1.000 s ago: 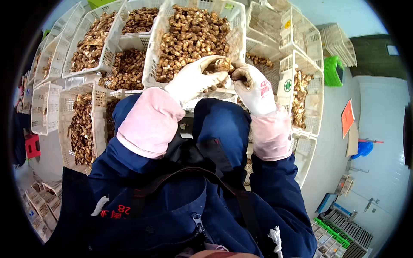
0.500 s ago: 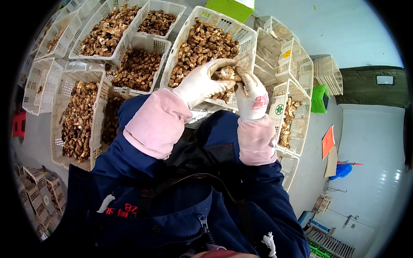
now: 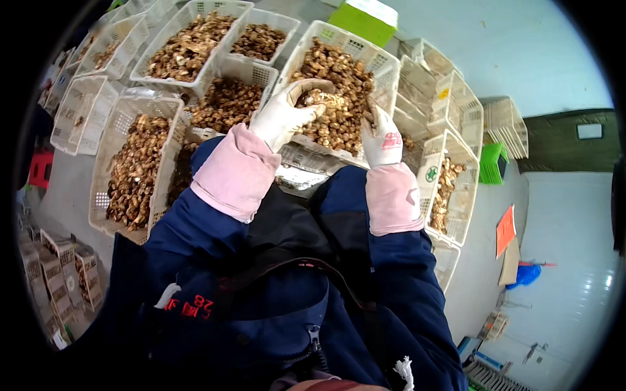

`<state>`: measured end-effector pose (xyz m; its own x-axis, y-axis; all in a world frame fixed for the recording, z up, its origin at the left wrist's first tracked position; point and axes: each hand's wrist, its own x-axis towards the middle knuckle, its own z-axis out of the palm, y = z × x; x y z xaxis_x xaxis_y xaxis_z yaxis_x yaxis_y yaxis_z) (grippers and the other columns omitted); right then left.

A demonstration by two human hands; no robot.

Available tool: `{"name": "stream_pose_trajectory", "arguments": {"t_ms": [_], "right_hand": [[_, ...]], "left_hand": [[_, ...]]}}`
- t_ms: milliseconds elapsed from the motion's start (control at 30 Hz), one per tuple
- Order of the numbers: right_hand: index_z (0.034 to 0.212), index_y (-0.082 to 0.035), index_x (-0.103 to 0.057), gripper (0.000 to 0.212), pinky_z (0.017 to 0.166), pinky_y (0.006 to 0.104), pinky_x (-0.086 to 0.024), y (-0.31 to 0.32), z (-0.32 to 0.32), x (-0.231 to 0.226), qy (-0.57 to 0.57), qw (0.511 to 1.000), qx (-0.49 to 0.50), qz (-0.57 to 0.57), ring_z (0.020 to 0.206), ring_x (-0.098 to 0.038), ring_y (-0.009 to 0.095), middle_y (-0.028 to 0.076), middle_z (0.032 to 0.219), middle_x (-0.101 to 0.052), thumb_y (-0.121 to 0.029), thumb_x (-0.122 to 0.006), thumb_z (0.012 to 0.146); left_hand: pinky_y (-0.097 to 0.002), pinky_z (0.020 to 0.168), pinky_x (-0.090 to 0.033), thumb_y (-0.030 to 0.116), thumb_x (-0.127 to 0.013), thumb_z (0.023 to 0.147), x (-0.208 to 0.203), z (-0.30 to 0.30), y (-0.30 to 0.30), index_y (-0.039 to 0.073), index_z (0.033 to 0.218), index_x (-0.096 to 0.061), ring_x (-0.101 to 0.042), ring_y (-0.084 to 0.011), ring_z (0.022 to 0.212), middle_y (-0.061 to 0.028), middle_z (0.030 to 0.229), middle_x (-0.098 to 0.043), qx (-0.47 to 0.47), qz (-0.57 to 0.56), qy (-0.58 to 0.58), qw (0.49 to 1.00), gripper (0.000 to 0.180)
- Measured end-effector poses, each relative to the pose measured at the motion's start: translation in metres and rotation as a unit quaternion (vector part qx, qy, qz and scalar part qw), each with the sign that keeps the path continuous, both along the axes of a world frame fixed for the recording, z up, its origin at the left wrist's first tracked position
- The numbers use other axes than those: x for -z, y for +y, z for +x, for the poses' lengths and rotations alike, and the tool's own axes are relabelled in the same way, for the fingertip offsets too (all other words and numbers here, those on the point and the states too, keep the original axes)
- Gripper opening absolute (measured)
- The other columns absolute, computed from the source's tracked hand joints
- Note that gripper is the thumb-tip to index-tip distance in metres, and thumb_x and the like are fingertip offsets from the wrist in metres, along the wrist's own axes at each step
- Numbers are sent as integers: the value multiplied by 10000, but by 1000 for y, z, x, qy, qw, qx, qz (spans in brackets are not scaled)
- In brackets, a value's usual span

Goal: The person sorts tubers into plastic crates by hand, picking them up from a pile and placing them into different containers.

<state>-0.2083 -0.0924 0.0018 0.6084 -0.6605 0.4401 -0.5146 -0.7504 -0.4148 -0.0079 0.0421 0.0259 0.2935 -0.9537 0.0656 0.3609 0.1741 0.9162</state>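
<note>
My left hand (image 3: 285, 112), in a white glove, curls round a pale brown knobbly clump (image 3: 326, 101), bulb- or root-like; its exact kind is unclear. It hovers over a large white crate (image 3: 389, 81) heaped with brown bulb-like pieces (image 3: 336, 65). To the right, my right hand (image 3: 380, 135), also gloved in white with red print, is over the crate's right edge, apart from the clump. Its fingers are pressed together with the tips up; whatever they may hold is too small to make out. Pink cuffs cover both wrists.
More crates of brown pieces stand at the left, including a long crate (image 3: 104, 156) and a far crate (image 3: 140, 68). At my right is a crate (image 3: 466, 195) with pale pieces, below stacked crates (image 3: 456, 104). A green box (image 3: 365, 23) stands behind; a red stool (image 3: 41, 166) is far left.
My hands have moved apart: the left has drawn the clump leftward, away from the right hand's fingers. The whole view has shifted slightly, with the crates now further right.
</note>
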Motion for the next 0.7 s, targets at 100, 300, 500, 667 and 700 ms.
{"name": "stream_pose_trajectory", "arguments": {"t_ms": [100, 300, 500, 667, 700], "right_hand": [[1333, -165, -545, 476, 911, 367, -494, -1, 3, -1, 12, 1000, -19, 13, 1084, -614, 286, 125, 1183, -639, -128, -612, 863], [1302, -107, -567, 429, 925, 356, -485, -10, -10, 9, -11, 999, -28, 32, 1080, -614, 301, 132, 1172, -644, -119, -608, 875], [1287, -107, -580, 390, 943, 342, -474, -10, -17, 6, -10, 997, -36, 65, 1100, -606, 286, 122, 1182, -643, -110, -585, 897], [1281, -94, -586, 376, 959, 341, -468, -17, -8, 18, -12, 992, -66, 102, 1108, -607, 281, 125, 1178, -648, -97, -574, 906], [1277, -70, -588, 371, 954, 325, -469, -12, -4, 9, -14, 994, -73, 85, 1101, -619, 262, 132, 1171, -655, -73, -571, 906]], "left_hand": [[-223, 694, -483, 169, -690, 900, 9, 18, 21, 43, 1303, -537, -593, -69, 808, -2, 1121, -614, -50, 59, 52, 996, 449], [-167, 585, -415, 409, -548, 978, -6, 57, 68, 96, 1306, -546, -552, -42, 739, 13, 1128, -652, -108, 104, 26, 988, 454], [-173, 625, -391, 441, -510, 986, 26, 117, 108, 135, 1232, -614, -513, -52, 823, 6, 1159, -642, -133, 167, 109, 971, 406], [-201, 512, -473, 370, -630, 935, 45, 197, 69, 113, 1070, -627, -539, -123, 750, -58, 992, -643, -371, 209, 227, 876, 291], [-201, 509, -471, 365, -645, 926, 40, 211, 62, 107, 1047, -617, -533, -131, 713, -66, 968, -633, -378, 168, 269, 870, 286]]}}
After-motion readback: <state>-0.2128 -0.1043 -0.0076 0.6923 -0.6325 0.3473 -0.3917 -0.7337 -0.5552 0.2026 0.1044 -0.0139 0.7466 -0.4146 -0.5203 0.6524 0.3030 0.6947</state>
